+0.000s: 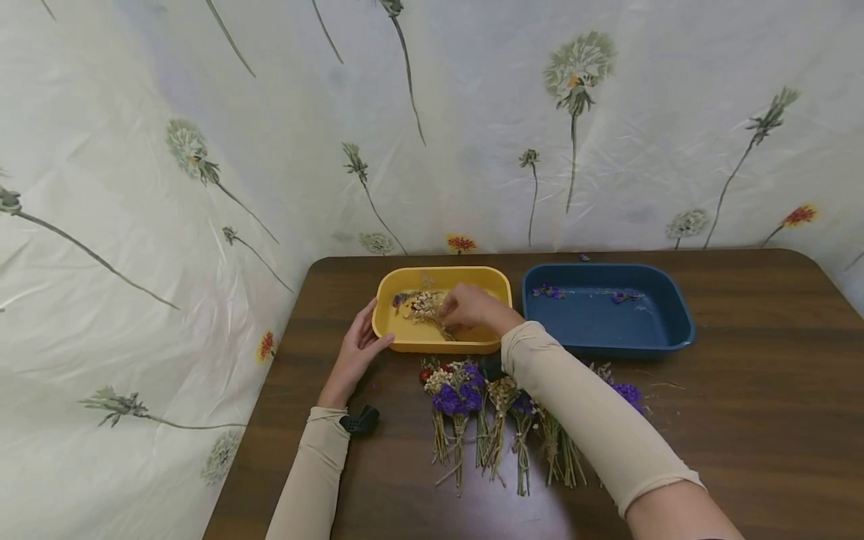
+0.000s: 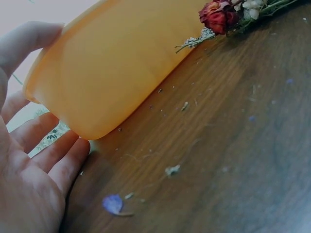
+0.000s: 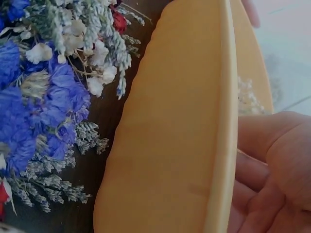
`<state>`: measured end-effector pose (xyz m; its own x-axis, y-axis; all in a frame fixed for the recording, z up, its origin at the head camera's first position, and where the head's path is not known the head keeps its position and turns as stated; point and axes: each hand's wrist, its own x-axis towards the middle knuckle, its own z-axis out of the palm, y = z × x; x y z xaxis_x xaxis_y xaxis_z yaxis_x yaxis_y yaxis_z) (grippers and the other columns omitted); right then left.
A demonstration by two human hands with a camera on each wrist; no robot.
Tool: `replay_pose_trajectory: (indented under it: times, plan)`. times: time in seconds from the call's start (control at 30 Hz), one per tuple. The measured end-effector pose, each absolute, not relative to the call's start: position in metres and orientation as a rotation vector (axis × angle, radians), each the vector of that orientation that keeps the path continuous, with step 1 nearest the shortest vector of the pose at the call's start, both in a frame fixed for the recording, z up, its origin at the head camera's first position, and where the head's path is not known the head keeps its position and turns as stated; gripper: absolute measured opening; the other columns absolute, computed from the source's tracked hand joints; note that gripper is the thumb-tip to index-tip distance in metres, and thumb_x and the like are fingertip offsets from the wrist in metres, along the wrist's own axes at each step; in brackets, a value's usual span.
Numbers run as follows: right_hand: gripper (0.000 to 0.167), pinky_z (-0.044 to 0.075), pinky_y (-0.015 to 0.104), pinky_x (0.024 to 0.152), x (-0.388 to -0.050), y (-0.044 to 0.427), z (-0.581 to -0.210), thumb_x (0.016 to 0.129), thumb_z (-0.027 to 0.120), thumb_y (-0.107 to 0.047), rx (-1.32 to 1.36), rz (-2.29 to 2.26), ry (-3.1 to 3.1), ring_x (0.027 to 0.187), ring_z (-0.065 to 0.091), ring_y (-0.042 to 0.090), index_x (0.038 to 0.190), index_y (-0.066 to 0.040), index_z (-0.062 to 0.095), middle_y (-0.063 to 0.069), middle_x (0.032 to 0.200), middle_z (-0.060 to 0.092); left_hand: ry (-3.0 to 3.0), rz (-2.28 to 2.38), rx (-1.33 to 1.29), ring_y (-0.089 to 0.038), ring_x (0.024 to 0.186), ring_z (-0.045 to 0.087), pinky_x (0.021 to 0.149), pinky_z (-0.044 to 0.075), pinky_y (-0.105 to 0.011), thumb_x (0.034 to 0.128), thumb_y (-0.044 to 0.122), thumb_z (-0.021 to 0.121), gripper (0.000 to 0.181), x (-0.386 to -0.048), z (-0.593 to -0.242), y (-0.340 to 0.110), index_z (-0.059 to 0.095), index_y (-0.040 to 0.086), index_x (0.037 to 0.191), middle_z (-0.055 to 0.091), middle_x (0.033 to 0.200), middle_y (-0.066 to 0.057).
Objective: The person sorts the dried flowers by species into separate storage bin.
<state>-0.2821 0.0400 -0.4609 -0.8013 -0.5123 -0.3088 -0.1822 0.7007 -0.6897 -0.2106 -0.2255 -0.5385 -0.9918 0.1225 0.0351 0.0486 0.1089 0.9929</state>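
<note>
My left hand [image 1: 355, 347] holds the left end of a yellow tray [image 1: 445, 347], the thumb at its near corner and the fingers along the outside of the end wall. In the left wrist view the tray [image 2: 112, 73] fills the upper part, the fingers touching its rounded end. Inside the tray, my right hand [image 1: 471, 307] pinches the thin stems of a small white dried-flower sprig [image 1: 424, 307]. The tray wall partly hides those fingers [image 3: 252, 170] in the right wrist view. A small purple sprig [image 1: 400, 299] lies at the tray's left.
A blue tray [image 1: 607, 346] with a few purple bits stands to the right. Several tied dried-flower bunches [image 1: 459, 397] lie in front of the trays, partly under the right forearm. A fallen purple petal [image 2: 112, 204] and crumbs lie on the wooden table [image 1: 763, 375].
</note>
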Motion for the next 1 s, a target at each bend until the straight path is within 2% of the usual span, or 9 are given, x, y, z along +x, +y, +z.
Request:
replay_pose_trajectory:
  times: [0.27, 0.53, 0.77, 1.0]
  plan:
    - [0.032, 0.063, 0.04, 0.085, -0.284, 0.047, -0.457, 0.098, 0.062, -0.004, -0.499, -0.925, 2.402, 0.102, 0.074, 0.032, 0.128, 0.003, 0.069, 0.022, 0.127, 0.071, 2.264, 2.065, 0.162, -0.031, 0.153, 0.038, 0.124, 0.033, -0.051, 0.0995, 0.015, 0.07, 0.076, -0.21, -0.539, -0.227, 0.03, 0.026, 0.164, 0.035, 0.168, -0.008]
    - [0.032, 0.063, 0.042, 0.085, -0.281, 0.058, -0.444, 0.099, 0.064, -0.007, -0.449, -1.024, 2.381, 0.105, 0.073, 0.035, 0.128, 0.007, 0.068, 0.025, 0.124, 0.071, 2.268, 2.055, 0.178, -0.03, 0.153, 0.039, 0.124, 0.032, -0.052, 0.0995, 0.019, 0.071, 0.076, -0.211, -0.539, -0.226, 0.03, 0.025, 0.164, 0.036, 0.168, -0.006]
    - [0.032, 0.064, 0.046, 0.086, -0.275, 0.068, -0.43, 0.101, 0.065, -0.013, -0.455, -1.112, 2.381, 0.107, 0.073, 0.037, 0.127, 0.004, 0.069, 0.023, 0.121, 0.074, 2.296, 2.053, 0.169, -0.029, 0.152, 0.04, 0.124, 0.034, -0.051, 0.0987, 0.018, 0.072, 0.075, -0.21, -0.538, -0.225, 0.033, 0.024, 0.163, 0.039, 0.166, -0.007]
    - [0.028, 0.064, 0.049, 0.081, -0.267, 0.088, -0.42, 0.1, 0.068, -0.018, -0.513, -1.2, 2.419, 0.101, 0.076, 0.036, 0.122, -0.001, 0.073, 0.022, 0.116, 0.076, 2.307, 2.046, 0.169, -0.029, 0.153, 0.039, 0.124, 0.033, -0.051, 0.0993, 0.014, 0.07, 0.075, -0.21, -0.538, -0.226, 0.032, 0.026, 0.163, 0.038, 0.167, -0.007]
